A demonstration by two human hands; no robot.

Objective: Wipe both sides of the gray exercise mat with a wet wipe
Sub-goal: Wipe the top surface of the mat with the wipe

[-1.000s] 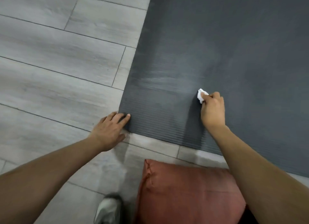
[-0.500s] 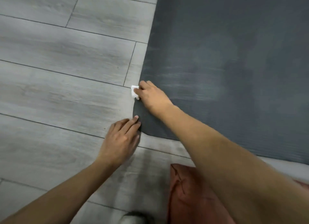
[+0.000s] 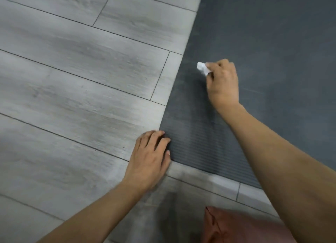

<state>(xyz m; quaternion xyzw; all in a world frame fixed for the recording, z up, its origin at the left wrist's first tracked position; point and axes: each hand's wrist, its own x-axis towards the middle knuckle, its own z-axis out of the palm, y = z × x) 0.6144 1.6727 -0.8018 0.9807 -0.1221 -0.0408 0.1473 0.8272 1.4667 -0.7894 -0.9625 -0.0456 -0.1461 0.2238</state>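
The gray exercise mat (image 3: 263,43) is seen laid flat on the pale plank floor (image 3: 72,70), its near left corner lying close to the person and its long axis judged to run away toward the top of the view, since only the near short edge and the left long edge are shown; the ribbed surface is turned up near that corner. The left hand (image 3: 151,157) is rested at the near left corner, its fingers spread and fairly straight, the fingertips laid on the mat's edge so that the corner appears pinned to the floor; nothing is gripped by it. The wet wipe (image 3: 202,68), crumpled into a small white wad, is pinched in the curled fingers of the right hand (image 3: 222,81), and is held against the mat just inside the left long edge, farther from the person than the pinned corner. The wipe projects from the fingers toward the left edge, so the unwiped run of mat is judged to lie to the right and beyond; the right hand is plainly the nearer one to it. A reddish cushion (image 3: 236,228) is seen on the floor beside the near edge; only one face is judged to be under treatment so far, the underside being hidden.
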